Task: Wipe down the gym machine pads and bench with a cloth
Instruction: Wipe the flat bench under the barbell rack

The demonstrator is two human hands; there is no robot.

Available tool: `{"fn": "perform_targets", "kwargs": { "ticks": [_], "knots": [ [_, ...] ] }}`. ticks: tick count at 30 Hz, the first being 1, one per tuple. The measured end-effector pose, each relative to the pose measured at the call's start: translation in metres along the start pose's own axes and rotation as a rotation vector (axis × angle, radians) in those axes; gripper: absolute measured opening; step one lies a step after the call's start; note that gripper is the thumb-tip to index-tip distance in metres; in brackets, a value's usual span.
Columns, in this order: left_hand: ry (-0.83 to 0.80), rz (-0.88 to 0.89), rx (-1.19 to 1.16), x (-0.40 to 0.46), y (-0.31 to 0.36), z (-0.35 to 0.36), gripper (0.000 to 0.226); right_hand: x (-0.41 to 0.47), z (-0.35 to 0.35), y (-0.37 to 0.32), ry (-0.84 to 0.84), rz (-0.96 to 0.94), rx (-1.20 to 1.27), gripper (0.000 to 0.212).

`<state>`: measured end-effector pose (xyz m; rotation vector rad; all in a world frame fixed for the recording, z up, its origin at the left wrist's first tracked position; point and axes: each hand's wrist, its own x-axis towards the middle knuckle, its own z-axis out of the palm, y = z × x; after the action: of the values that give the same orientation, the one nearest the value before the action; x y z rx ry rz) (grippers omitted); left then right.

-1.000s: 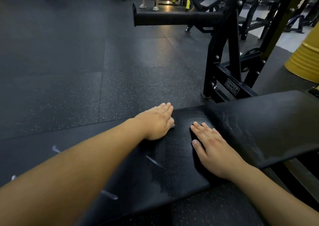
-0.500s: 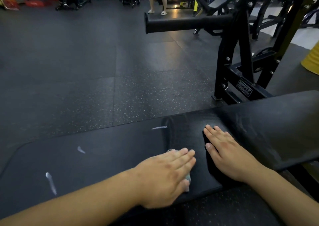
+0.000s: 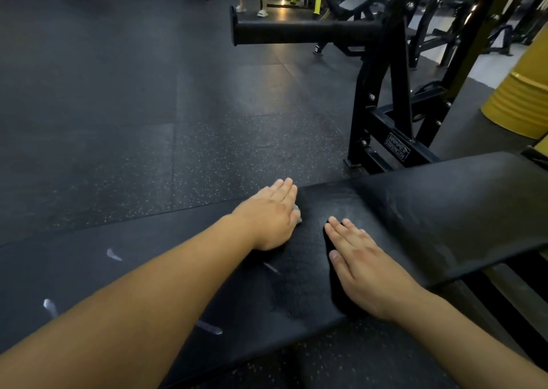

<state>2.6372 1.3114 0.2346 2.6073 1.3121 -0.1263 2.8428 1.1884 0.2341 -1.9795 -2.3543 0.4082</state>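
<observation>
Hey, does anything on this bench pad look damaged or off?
Yes. The bench pad carries several pale scuffs or tears near the left forearm, like one and another. What they are is unclear.

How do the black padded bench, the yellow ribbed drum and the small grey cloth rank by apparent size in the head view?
1. Black padded bench
2. Yellow ribbed drum, partly cut off
3. Small grey cloth, mostly hidden under the left hand

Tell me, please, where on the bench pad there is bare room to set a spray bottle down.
Bare pad lies right of the right hand, toward the raised end. Crowded: the middle, where the left hand presses the cloth beside the right hand.
</observation>
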Motion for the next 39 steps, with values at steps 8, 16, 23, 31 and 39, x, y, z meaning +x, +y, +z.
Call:
{"fn": "perform_targets", "kwargs": {
  "ticks": [8,16,23,31,39],
  "knots": [
    [-0.019,0.3,0.013,-0.134,0.029,0.015,0.065,0.002,0.002,-0.002,0.018,0.004,0.013,0.058],
    [0.008,0.105,0.013,-0.05,-0.025,0.0,0.067,0.011,0.005,-0.008,0.039,0.009,-0.004,0.057],
    [0.048,0.028,0.004,-0.034,-0.017,0.007,0.068,0.01,0.006,-0.002,0.025,0.026,0.007,0.057],
    [-0.036,0.32,-0.01,-0.175,0.027,0.025,0.065,0.007,0.005,-0.021,-0.033,-0.017,0.019,0.058],
    [0.001,0.125,0.017,-0.088,-0.025,0.007,0.066,0.004,0.008,-0.033,-0.024,-0.036,0.016,0.057]
  ]
}}
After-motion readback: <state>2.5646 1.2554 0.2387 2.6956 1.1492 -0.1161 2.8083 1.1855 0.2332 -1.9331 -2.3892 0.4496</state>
